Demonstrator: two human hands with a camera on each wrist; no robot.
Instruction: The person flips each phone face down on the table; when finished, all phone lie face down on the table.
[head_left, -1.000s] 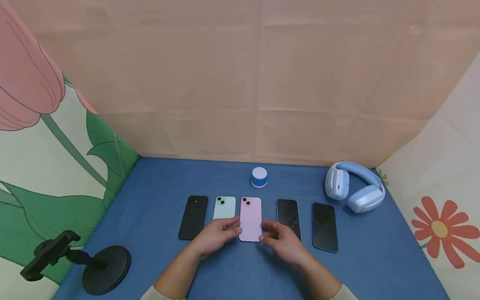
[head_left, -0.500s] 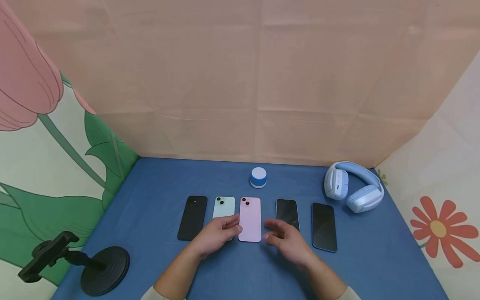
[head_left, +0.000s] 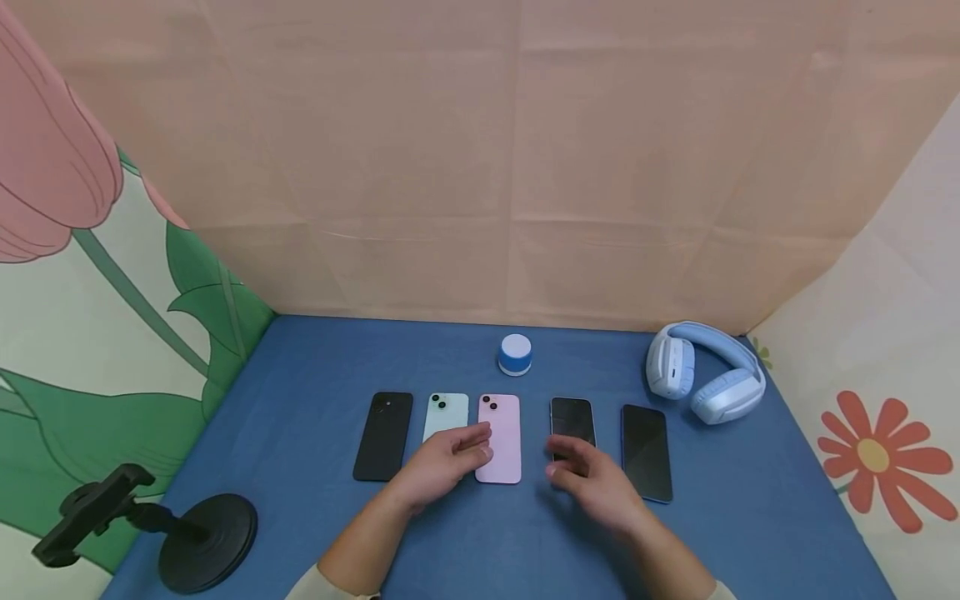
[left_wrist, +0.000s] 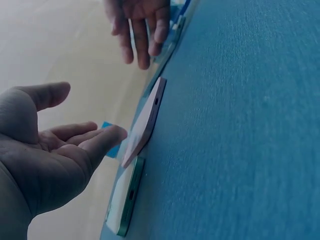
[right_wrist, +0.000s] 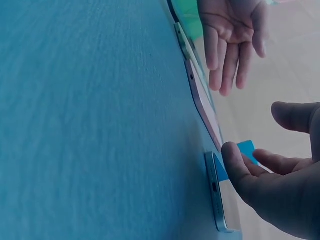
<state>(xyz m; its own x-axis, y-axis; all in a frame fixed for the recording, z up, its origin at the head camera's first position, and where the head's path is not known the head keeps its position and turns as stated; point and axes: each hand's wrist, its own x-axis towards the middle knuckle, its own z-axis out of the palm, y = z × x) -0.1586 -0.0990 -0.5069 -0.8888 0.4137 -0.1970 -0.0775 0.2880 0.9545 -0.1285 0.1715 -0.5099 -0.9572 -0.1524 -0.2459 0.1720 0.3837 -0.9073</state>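
In the head view a pink phone (head_left: 504, 442) lies camera side up near the middle of the table. My left hand (head_left: 444, 461) hovers over its left edge and over the lower part of a mint-green phone (head_left: 447, 410), fingers extended and holding nothing. The left wrist view shows the fingers raised beside the pink phone (left_wrist: 146, 121). Right of it, my right hand (head_left: 592, 483), loosely bent and holding nothing, covers the lower part of a dark-screened phone (head_left: 572, 417). In the right wrist view that phone (right_wrist: 216, 192) lies just below the fingers.
A black phone (head_left: 383, 437) lies at the row's left end, another dark-screened phone (head_left: 647, 454) at its right end. Behind stand a blue-and-white round container (head_left: 515, 355) and light-blue headphones (head_left: 705, 372). A black phone stand (head_left: 202, 542) occupies the front left.
My right hand has moved right, away from the pink phone's edge to over the dark-screened phone. The left hand has shifted slightly right, over the pink phone's edge. The phones stay put.
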